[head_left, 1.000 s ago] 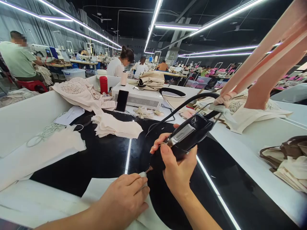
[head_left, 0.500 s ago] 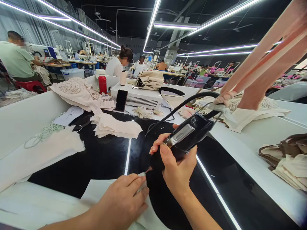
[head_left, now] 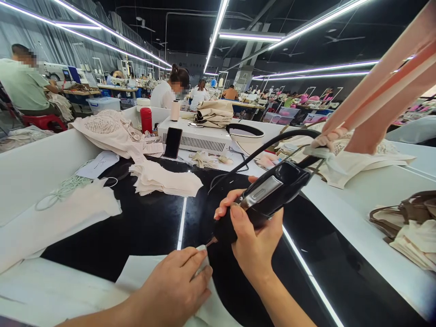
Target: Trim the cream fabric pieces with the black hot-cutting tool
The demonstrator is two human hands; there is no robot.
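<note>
while tight round tool (head_left: 264,198), right fingers (head_left: 237,215)

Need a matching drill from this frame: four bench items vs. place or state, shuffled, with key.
Things:
1. tool
2. phone
3. bottle
4. cloth

Place or state:
A. propped upright in front of the white box
B. lying under the left hand
C. red, standing upright left of the white box
D. gripped in the right hand

Pairs: 1-D, 2-A, 3-C, 4-B
</note>
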